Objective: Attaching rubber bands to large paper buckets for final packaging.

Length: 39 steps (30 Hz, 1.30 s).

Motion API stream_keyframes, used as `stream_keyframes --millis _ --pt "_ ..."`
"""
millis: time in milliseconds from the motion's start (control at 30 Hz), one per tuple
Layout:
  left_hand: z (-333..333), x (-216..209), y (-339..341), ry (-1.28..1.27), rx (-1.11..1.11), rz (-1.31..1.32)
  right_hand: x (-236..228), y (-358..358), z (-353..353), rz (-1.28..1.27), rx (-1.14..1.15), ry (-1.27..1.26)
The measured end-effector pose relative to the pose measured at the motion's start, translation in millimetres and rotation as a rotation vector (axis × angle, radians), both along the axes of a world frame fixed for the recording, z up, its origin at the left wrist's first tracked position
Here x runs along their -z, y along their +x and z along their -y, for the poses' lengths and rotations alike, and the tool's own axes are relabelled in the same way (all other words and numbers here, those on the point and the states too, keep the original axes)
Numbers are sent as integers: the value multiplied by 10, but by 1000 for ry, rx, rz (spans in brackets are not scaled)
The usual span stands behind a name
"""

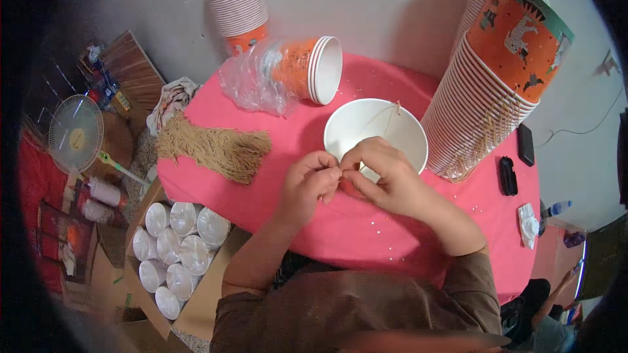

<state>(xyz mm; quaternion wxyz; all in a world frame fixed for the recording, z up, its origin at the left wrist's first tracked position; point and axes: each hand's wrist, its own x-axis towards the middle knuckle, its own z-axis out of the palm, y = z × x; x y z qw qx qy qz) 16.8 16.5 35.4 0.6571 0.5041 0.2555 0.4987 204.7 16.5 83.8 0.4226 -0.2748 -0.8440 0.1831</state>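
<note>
A paper bucket [340, 121] with a white inside and an orange outer wall stands on the pink-covered table in front of me. From its far rim a thin tan cord [396, 110] trails into the bucket toward my fingers. My left hand [309, 182] and my right hand [386, 173] meet at the near rim, thumbs and fingertips pinched together on the cord's thin end, which is mostly hidden between them. To the left of the bucket lies a bundle of tan cords [216, 149], spread flat across the table.
A tall stack of orange buckets [484, 101] with cords hanging stands right. Nested buckets in clear plastic [307, 68] lie behind; another stack [235, 0] rises at the wall. A carton [212, 268] of wrapped white cups, a fan [76, 133], a black case [507, 176] and tissue [528, 225] surround me.
</note>
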Motion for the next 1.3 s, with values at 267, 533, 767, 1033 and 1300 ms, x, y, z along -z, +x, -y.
stream_keyframes --millis 267,533,767,1033,1300 --pt "43 -63 9 -234 44 165 -15 10 12 -47 9 128" --pt "58 -4 15 -26 12 74 11 -5 32 -167 18 -38" --pt "59 -6 73 173 -180 -170 -21 49 67 -5 48 -226" --pt "26 129 89 302 -275 -239 25 101 26 84 131 44" --pt "94 121 19 285 -323 -379 -50 236 77 203 217 130"
